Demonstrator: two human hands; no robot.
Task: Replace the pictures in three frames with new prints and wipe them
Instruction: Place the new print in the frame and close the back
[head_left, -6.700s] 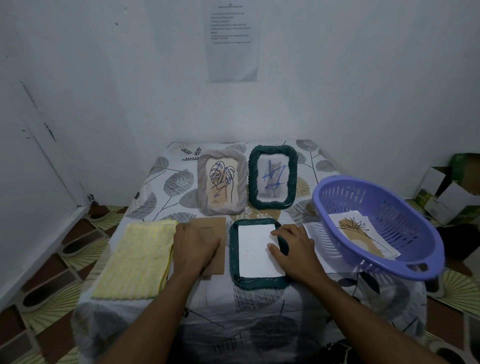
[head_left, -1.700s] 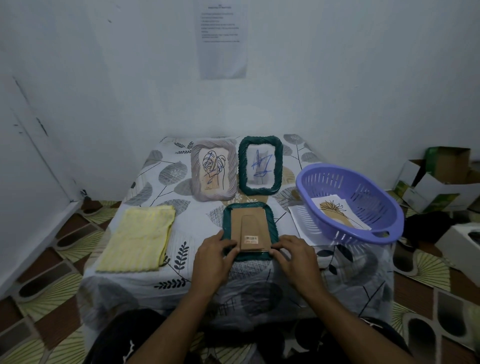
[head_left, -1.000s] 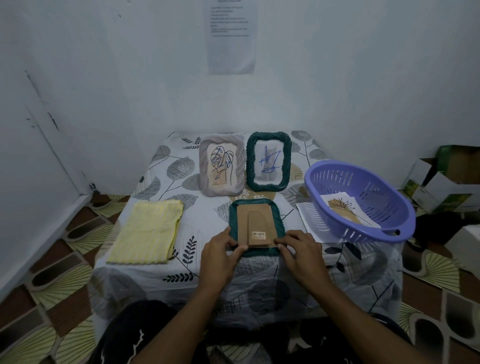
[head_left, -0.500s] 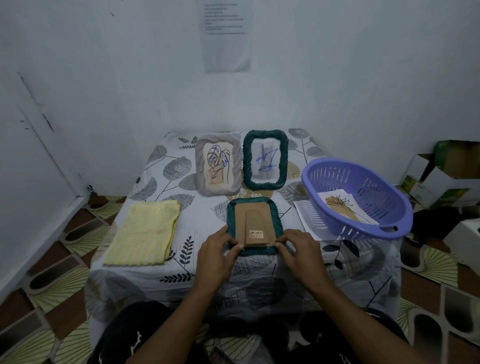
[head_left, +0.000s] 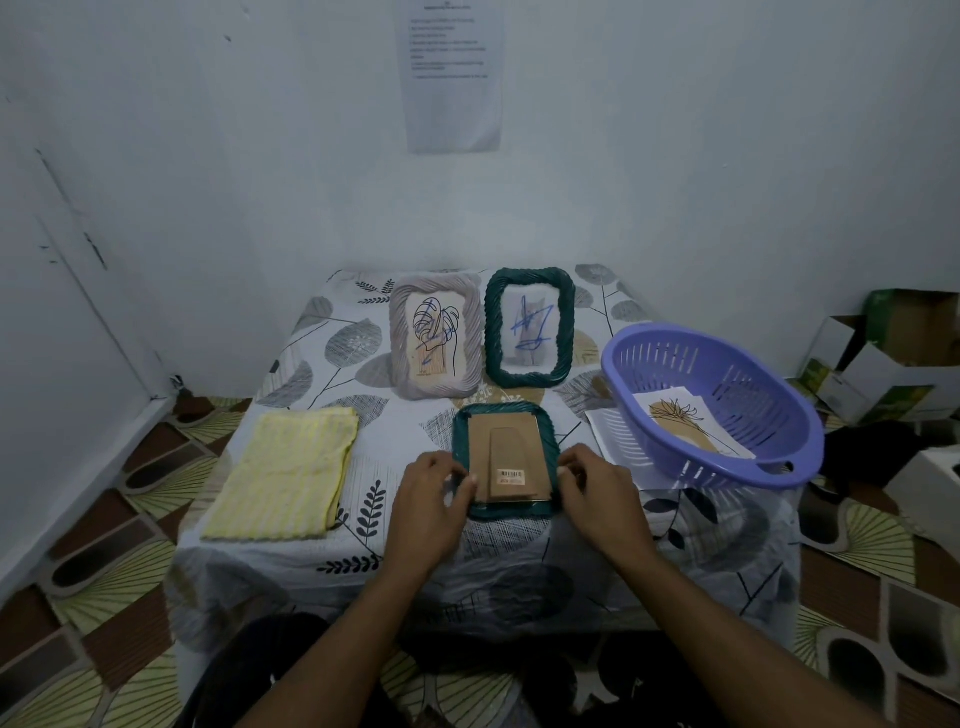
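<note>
Head view, left hand: your left hand (head_left: 426, 499) has its fingers curled against the lower left edge of the dark green rope-textured picture frame (head_left: 506, 512), with the thumb tip on the rim.
Head view, right hand: your right hand (head_left: 597, 499) mirrors it, with curled fingertips gripping the frame's lower right edge.
Frame between your hands: it lies face down on the leaf-patterned tablecloth (head_left: 374, 457). Its brown cardboard backing (head_left: 506, 452) faces up inside the rim, with the stand flap flat and a white barcode sticker (head_left: 511, 475) near your thumbs.
Beyond your left hand: a grey rope-textured frame (head_left: 470, 332) stands upright and holds a leaf line drawing scribbled over in blue.
Beyond your right hand: a second dark green frame (head_left: 493, 332) stands upright just beside the grey one, and its picture is also scribbled over in blue.
Outside your right hand: a purple slotted plastic basket (head_left: 701, 332) holds a print of a tan and black flower (head_left: 680, 421). White sheets (head_left: 605, 431) lie partly under the basket.
Outside your left hand: a folded yellow striped cloth (head_left: 291, 473) lies flat, apart from the frames.
</note>
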